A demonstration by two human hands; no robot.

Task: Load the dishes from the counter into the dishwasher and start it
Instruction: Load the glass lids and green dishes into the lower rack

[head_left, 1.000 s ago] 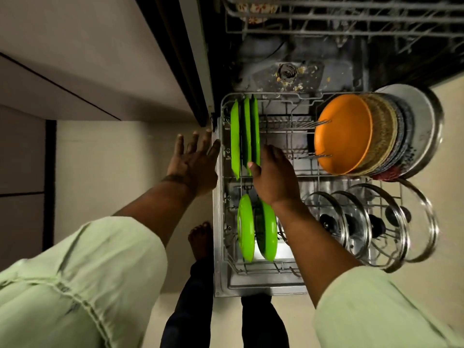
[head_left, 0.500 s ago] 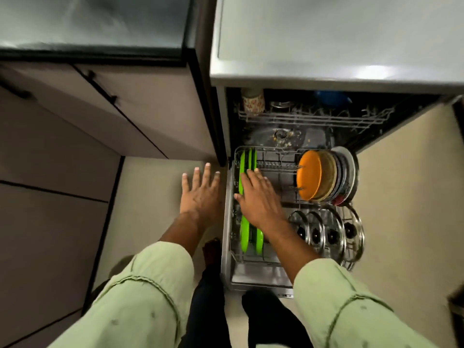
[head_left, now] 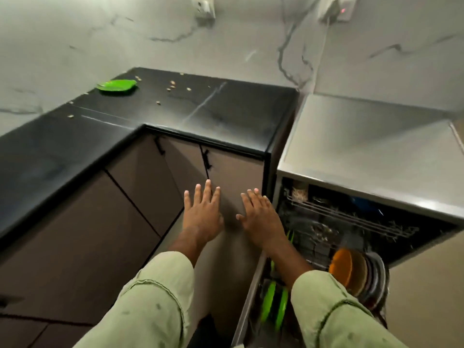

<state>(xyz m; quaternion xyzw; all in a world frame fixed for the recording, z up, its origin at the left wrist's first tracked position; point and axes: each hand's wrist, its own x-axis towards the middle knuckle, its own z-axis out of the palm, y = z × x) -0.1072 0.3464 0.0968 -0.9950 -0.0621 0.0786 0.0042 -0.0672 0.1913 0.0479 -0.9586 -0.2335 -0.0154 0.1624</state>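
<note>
A green plate (head_left: 117,86) lies flat on the black counter (head_left: 175,114) at the far left corner. The dishwasher (head_left: 364,159) stands open at the right, its lower rack (head_left: 247,305) pulled out. In the rack stand green plates (head_left: 273,306), an orange plate (head_left: 341,266) and several other plates behind it. My left hand (head_left: 202,217) and my right hand (head_left: 261,217) are both held out in the air with straight spread fingers, in front of the cabinet doors, holding nothing. The right hand hovers by the dishwasher's left edge.
Food crumbs (head_left: 173,86) are scattered over the counter. Brown cabinet doors with black handles (head_left: 207,160) run under the counter. The upper rack (head_left: 351,217) sits inside the dishwasher. Wall sockets (head_left: 204,6) are on the marble wall.
My view has swung up from the rack to the counter. My right hand has left the green plates in the rack and both hands have risen, empty, in front of the cabinets.
</note>
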